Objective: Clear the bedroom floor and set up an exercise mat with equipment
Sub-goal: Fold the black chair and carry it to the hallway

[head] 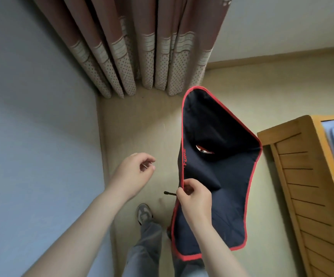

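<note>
A dark navy fabric bag with red trim [220,168] hangs in the air in front of me, its mouth gaping open. My right hand [194,198] pinches the red edge at its left side, next to a short black cord end. My left hand [134,172] hovers to the left of the bag, apart from it, fingers loosely curled and holding nothing. Red lettering runs along the bag's left edge. I see no mat or exercise equipment.
Pale floor [142,126] lies below. Brown curtains with dotted hems [138,56] hang at the far corner. A blue-grey wall [32,136] runs along the left. A wooden bed frame [306,176] with a mattress stands at the right. My leg and grey shoe [144,213] are below.
</note>
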Tool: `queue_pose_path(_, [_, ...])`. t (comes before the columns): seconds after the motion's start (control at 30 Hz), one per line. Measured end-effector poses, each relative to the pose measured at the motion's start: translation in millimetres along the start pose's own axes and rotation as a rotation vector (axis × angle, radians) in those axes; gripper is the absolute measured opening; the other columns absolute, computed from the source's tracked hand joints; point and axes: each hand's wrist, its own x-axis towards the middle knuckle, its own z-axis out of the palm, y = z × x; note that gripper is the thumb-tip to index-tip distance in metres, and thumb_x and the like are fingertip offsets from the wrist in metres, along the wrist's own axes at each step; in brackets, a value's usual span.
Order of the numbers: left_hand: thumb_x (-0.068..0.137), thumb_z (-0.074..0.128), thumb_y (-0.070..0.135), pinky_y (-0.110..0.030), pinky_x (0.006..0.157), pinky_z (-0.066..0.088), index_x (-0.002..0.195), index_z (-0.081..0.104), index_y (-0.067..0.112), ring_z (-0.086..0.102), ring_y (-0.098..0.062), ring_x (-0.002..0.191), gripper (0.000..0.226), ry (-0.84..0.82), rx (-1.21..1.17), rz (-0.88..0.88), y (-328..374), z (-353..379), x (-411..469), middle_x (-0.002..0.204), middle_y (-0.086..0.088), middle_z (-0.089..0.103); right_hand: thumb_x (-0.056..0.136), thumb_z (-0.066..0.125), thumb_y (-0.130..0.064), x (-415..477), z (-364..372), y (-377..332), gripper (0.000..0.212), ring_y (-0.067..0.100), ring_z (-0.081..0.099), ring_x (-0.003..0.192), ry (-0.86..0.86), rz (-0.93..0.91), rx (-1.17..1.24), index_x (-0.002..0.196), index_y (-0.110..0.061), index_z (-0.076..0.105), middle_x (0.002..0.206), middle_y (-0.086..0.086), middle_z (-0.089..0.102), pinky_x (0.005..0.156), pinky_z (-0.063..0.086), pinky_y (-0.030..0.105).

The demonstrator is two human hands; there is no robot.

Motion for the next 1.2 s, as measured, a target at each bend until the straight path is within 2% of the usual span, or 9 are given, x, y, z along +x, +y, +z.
queue_pose_path(0.23, [0.087, 0.061, 0.019, -0.023, 0.077, 0.046, 0.105, 0.066, 0.022, 0.057, -0.002, 0.079, 0.019, -0.141, 0.126, 0.215, 86, 45, 11, 0.093, 0.009, 0.061, 0.077, 0.065, -0.013, -18, -98, 37, 0.016, 0.003, 0.064, 0.077, 0.075, 0.029, 0.045, 0.078, -0.027, 0.072, 0.077, -0.012, 0.07, 0.071, 0.052, 0.023])
queue_pose_path(0.33, [0.087, 0.061, 0.022, -0.026, 0.083, 0.047, 0.114, 0.061, 0.025, 0.056, -0.005, 0.087, 0.027, -0.247, 0.249, 0.416, 130, 75, 6, 0.101, 0.011, 0.057, 0.077, 0.065, -0.014, -26, -140, 57, 0.016, 0.003, 0.064, 0.078, 0.086, 0.06, 0.059, 0.078, -0.028, 0.073, 0.078, -0.012, 0.07, 0.07, 0.051, 0.02])
queue_pose_path(0.47, [0.086, 0.062, 0.021, -0.019, 0.085, 0.037, 0.123, 0.057, 0.023, 0.053, -0.011, 0.101, 0.037, -0.36, 0.415, 0.703, 188, 120, -2, 0.114, 0.008, 0.055, 0.077, 0.065, -0.012, -39, -180, 82, 0.02, -0.001, 0.062, 0.078, 0.145, 0.108, 0.084, 0.074, -0.032, 0.07, 0.079, -0.013, 0.07, 0.066, 0.045, 0.011])
queue_pose_path(0.57, [0.085, 0.063, 0.018, -0.024, 0.092, 0.042, 0.125, 0.057, 0.021, 0.053, -0.015, 0.11, 0.04, -0.398, 0.526, 0.822, 226, 150, -5, 0.12, 0.004, 0.056, 0.077, 0.064, -0.012, -48, -206, 102, 0.018, -0.002, 0.062, 0.078, 0.191, 0.164, 0.137, 0.076, -0.028, 0.072, 0.08, -0.014, 0.069, 0.066, 0.044, 0.013])
queue_pose_path(0.7, [0.085, 0.064, 0.018, -0.026, 0.095, 0.043, 0.125, 0.057, 0.021, 0.052, -0.017, 0.114, 0.041, -0.449, 0.64, 0.905, 261, 176, -14, 0.123, 0.003, 0.057, 0.078, 0.063, -0.018, -59, -232, 123, 0.016, -0.002, 0.061, 0.077, 0.24, 0.238, 0.147, 0.081, -0.03, 0.073, 0.082, -0.017, 0.069, 0.059, 0.04, 0.006])
queue_pose_path(0.77, [0.086, 0.063, 0.017, -0.024, 0.093, 0.042, 0.126, 0.057, 0.021, 0.052, -0.016, 0.114, 0.04, -0.478, 0.666, 0.938, 275, 187, -21, 0.123, 0.003, 0.057, 0.078, 0.062, -0.017, -63, -244, 132, 0.017, 0.002, 0.062, 0.076, 0.274, 0.27, 0.162, 0.08, -0.03, 0.073, 0.082, -0.015, 0.07, 0.06, 0.042, 0.008])
queue_pose_path(0.87, [0.087, 0.063, 0.016, -0.024, 0.092, 0.043, 0.126, 0.058, 0.019, 0.053, -0.017, 0.113, 0.04, -0.522, 0.69, 0.995, 292, 201, -26, 0.123, 0.001, 0.057, 0.078, 0.061, -0.015, -65, -254, 148, 0.019, 0.005, 0.062, 0.075, 0.327, 0.311, 0.186, 0.075, -0.031, 0.07, 0.078, -0.012, 0.069, 0.066, 0.049, 0.023])
queue_pose_path(1.07, [0.085, 0.065, 0.015, -0.025, 0.087, 0.046, 0.124, 0.059, 0.018, 0.056, -0.018, 0.107, 0.039, -0.634, 0.757, 1.149, 327, 234, -11, 0.118, 0.001, 0.058, 0.077, 0.061, -0.011, -69, -261, 167, 0.02, 0.006, 0.06, 0.068, 0.45, 0.439, 0.23, 0.073, -0.028, 0.07, 0.07, -0.012, 0.066, 0.062, 0.045, 0.023])
queue_pose_path(1.2, [0.085, 0.065, 0.019, -0.029, 0.092, 0.047, 0.122, 0.059, 0.02, 0.053, -0.02, 0.109, 0.038, -0.705, 0.827, 1.31, 348, 256, 5, 0.119, 0.001, 0.058, 0.077, 0.062, -0.01, -68, -256, 168, 0.017, 0.013, 0.063, 0.072, 0.586, 0.564, 0.275, 0.078, -0.024, 0.072, 0.074, -0.011, 0.068, 0.066, 0.048, 0.027])
